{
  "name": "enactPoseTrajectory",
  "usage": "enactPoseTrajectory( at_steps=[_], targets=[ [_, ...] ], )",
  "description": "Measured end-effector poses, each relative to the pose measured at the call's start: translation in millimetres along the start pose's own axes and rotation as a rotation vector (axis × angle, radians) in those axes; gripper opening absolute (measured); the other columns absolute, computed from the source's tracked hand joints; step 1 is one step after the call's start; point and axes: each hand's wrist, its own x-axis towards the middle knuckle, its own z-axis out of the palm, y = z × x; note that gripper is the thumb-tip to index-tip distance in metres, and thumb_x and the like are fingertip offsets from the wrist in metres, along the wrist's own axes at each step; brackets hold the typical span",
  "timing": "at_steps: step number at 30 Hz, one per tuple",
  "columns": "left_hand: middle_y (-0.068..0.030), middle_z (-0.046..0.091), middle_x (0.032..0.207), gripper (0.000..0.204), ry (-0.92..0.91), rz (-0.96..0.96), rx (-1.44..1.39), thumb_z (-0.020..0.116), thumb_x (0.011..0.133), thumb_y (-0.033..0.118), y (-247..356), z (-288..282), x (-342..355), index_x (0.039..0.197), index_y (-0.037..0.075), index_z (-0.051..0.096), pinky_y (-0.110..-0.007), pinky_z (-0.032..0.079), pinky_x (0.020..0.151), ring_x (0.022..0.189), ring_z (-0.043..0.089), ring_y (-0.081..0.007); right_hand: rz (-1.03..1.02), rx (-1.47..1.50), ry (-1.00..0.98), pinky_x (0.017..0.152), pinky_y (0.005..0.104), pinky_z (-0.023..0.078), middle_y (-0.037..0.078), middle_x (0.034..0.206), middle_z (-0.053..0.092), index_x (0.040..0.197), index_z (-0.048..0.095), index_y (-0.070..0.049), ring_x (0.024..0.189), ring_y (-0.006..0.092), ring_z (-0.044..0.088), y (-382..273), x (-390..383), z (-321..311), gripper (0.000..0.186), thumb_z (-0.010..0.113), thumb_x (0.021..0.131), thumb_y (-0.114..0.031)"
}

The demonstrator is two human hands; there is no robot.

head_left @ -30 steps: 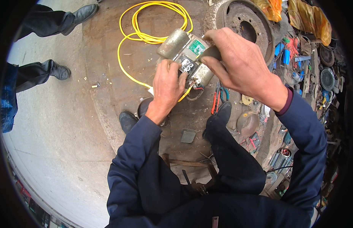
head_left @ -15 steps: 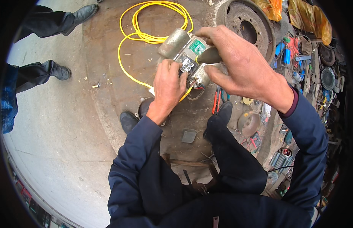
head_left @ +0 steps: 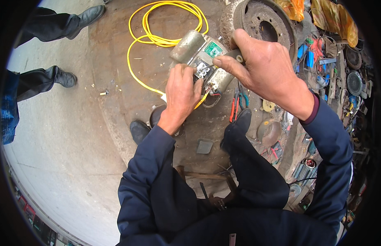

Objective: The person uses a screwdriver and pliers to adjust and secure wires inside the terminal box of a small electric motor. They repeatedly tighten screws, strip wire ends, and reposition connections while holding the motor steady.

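Note:
On the brown ground stands a grey electric motor with two cylindrical housings [head_left: 187,46], a green label plate [head_left: 213,49] and an opened black terminal block [head_left: 203,70]. My right hand [head_left: 266,67] is closed around the handle of a screwdriver [head_left: 234,55], its thin shaft reaching down to the block. Beside the block, my left hand [head_left: 181,91] has thumb and fingertips pinched in at the edge; what they hold is hidden. A yellow cable [head_left: 146,85] enters the motor next to the lower housing, near some short wires.
The yellow cable lies coiled at the far side. A rusty wheel rim [head_left: 269,30] stands to the right. Red-handled pliers [head_left: 234,107] lie near my right shoe [head_left: 242,119]. Piled parts and scrap [head_left: 321,69] line the right side. Another person's shoes [head_left: 66,77] are at left.
My right hand has turned and shifted slightly on the screwdriver, tilting the handle so its end shows between thumb and fingers. My left hand and the motor have stayed put.

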Motion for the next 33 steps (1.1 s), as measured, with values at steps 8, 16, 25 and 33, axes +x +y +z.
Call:
enactPoseTrajectory(
  at_steps=[8, 16, 25, 33],
  targets=[
    [-0.0185, 0.062, 0.114, 0.041, -0.002, -0.001, 0.012, 0.087, 0.080, 0.002, -0.9, 1.7, 0.2, 0.115, 0.000, 0.065, -0.050, 0.055, 0.089, 0.106, 0.063, -0.0413, 0.041, -0.005, -0.019, 0.067, 0.0465, 0.057, 0.016, 0.084, 0.072, 0.116, 0.063, -0.003, 0.078, 0.0399, 0.074, -3.4, -2.1, -1.5, 0.041, 0.087, 0.095, -0.028],
    [-0.0189, 0.061, 0.114, 0.041, 0.003, -0.004, 0.009, 0.087, 0.081, 0.003, -2.4, 3.1, -0.9, 0.116, 0.000, 0.065, -0.050, 0.054, 0.089, 0.106, 0.063, -0.0415, 0.024, -0.034, -0.067, 0.065, 0.0516, 0.057, 0.017, 0.086, 0.070, 0.115, 0.059, -0.003, 0.078, 0.0427, 0.073, -0.1, -3.5, -1.3, 0.033, 0.080, 0.094, -0.017],
    [-0.0189, 0.061, 0.115, 0.041, 0.006, -0.002, 0.015, 0.087, 0.081, 0.003, -2.8, 3.9, -1.0, 0.116, 0.000, 0.064, -0.050, 0.054, 0.089, 0.106, 0.063, -0.0416, 0.073, 0.032, -0.064, 0.067, 0.0502, 0.058, 0.016, 0.088, 0.070, 0.115, 0.058, -0.002, 0.081, 0.0427, 0.072, 0.8, -6.2, 1.1, 0.035, 0.081, 0.091, -0.013],
    [-0.0190, 0.061, 0.114, 0.041, 0.009, -0.012, -0.005, 0.087, 0.081, 0.003, -2.6, 3.7, -0.7, 0.115, 0.000, 0.065, -0.051, 0.055, 0.089, 0.106, 0.063, -0.0420, -0.006, 0.009, -0.003, 0.073, 0.0471, 0.056, 0.018, 0.096, 0.067, 0.120, 0.061, -0.001, 0.087, 0.0403, 0.072, 0.4, -6.5, 1.8, 0.042, 0.087, 0.092, -0.020]
  ],
)
